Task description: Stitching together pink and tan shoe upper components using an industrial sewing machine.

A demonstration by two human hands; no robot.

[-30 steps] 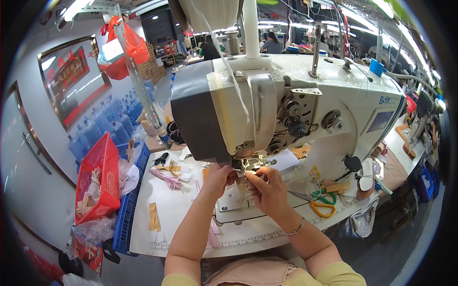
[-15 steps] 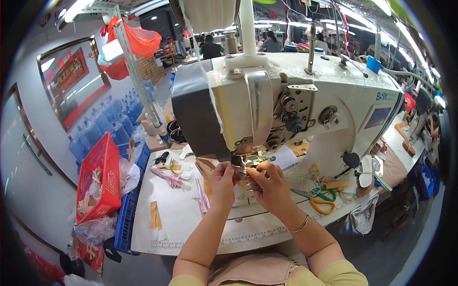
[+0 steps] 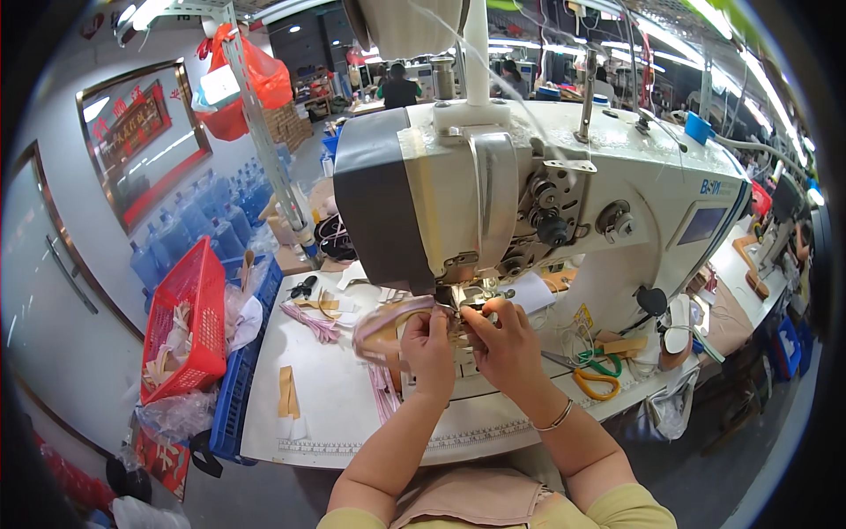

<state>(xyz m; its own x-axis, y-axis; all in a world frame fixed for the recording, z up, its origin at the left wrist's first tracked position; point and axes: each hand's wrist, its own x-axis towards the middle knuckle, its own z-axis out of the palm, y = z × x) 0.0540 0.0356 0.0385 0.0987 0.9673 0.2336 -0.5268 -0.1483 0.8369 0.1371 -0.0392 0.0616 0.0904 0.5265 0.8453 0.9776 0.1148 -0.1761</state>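
Left forearm (image 3: 389, 448) and right forearm (image 3: 579, 441) angled inward, elbows bent. Left hand (image 3: 429, 357) raised, thumb and forefinger pinched. Right hand (image 3: 508, 354) just beside, fingers curled, thumb near forefinger; right fingertip pressure hard to judge, too small.

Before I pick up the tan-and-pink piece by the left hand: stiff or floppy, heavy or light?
The tan-and-pink piece is probably flexible: it bows in a curve beside the left hand. Likely light, as it looks thin and band-like. It may swing easily: it's blurred while the hand looks sharper, though blur hides the exact material.
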